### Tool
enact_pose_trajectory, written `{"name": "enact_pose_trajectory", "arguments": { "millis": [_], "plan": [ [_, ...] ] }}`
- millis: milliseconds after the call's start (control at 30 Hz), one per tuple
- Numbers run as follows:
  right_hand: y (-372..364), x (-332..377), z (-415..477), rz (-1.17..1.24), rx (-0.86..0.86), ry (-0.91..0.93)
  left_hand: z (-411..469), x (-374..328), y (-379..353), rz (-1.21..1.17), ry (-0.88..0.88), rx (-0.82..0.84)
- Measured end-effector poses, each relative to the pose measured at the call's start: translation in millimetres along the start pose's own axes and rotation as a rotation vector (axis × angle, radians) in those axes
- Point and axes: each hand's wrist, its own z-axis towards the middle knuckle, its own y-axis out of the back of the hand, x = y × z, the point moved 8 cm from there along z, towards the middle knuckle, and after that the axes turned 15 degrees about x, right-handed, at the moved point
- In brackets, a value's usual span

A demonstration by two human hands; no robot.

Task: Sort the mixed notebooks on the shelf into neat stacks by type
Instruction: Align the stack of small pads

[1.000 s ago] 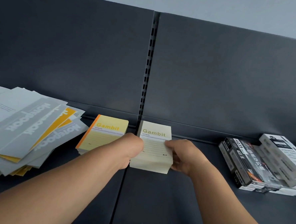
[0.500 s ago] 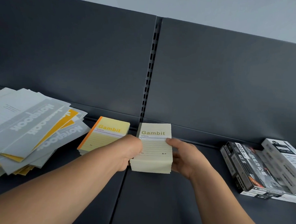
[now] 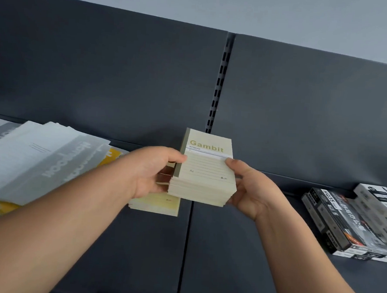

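The left hand (image 3: 154, 173) and right hand (image 3: 251, 190) each clamp a side of the pale Gambit stack (image 3: 205, 176), thumbs over the top cover and fingers curled under the edges. Half a second ago this stack sat on the shelf (image 3: 226, 261) with the hands squaring it; now it looks lifted clear and held closer to the camera. That suggests the squaring is finished and the stack is being carried to its place, though where is not yet clear. At 7 o'clock of it, partly hidden by the left hand, lies the yellow Gambit stack (image 3: 157, 205), already a tidy block. Out at 9 o'clock the large grey notebooks (image 3: 40, 159) are still a fanned, mixed heap, so most of the sorting remains. At 4 o'clock, well apart, lie black-and-white boxes (image 3: 353, 221).
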Motion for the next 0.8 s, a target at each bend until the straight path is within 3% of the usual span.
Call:
{"name": "enact_pose_trajectory", "arguments": {
  "millis": [233, 567, 800],
  "plan": [
    [-58, -5, 23, -0.11, -0.073, -0.006, -5, -8, 57, 0.044, -0.01, -0.064],
    [-76, -37, 33, -0.207, -0.155, -0.101, 8, 18, 85, 0.098, 0.021, -0.086],
    [-74, -35, 33, -0.504, -0.226, -0.07, 9, 22, 86, 0.273, -0.018, -0.1]
  ]
}}
